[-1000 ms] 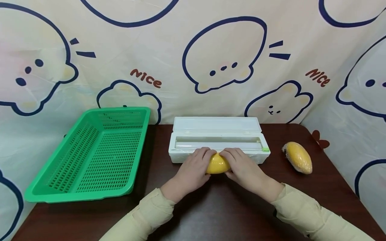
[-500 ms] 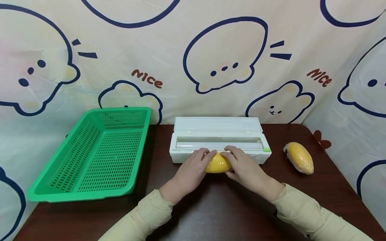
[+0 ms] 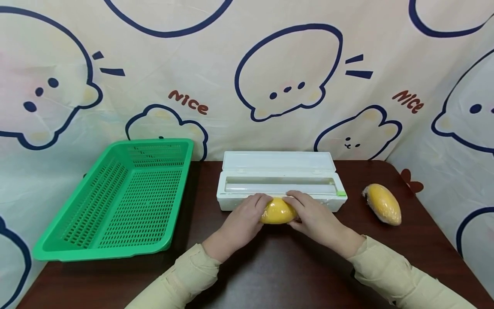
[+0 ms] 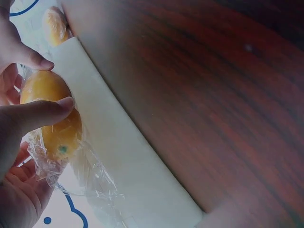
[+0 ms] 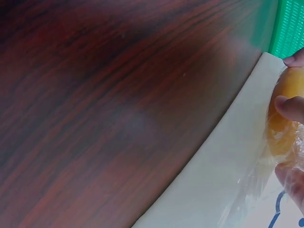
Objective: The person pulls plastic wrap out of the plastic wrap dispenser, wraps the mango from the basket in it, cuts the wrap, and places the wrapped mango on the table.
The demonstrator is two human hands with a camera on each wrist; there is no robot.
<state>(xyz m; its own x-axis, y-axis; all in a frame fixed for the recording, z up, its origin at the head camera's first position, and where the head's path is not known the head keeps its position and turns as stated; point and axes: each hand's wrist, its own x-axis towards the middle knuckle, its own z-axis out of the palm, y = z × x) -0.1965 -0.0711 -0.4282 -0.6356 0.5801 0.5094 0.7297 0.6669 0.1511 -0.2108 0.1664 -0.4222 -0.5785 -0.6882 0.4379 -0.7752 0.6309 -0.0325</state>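
Between both hands is a yellow mango, held just in front of the white cling film box. My left hand grips its left end, the thumb lying across the fruit. The right hand holds the other end from the right. Clear cling film clings around the mango and hangs in loose folds beside it, in front of the box. The box's lid stands raised, showing the film roll inside. The mango's underside is hidden in the head view.
A second mango, wrapped in film, lies on the dark wooden table at the right. The green perforated basket stands on the left. Behind the table hangs a cartoon-printed cloth.
Both hands keep their hold on the mango. The left hand has shifted slightly left, and more of the mango's left side with film shows between the hands.
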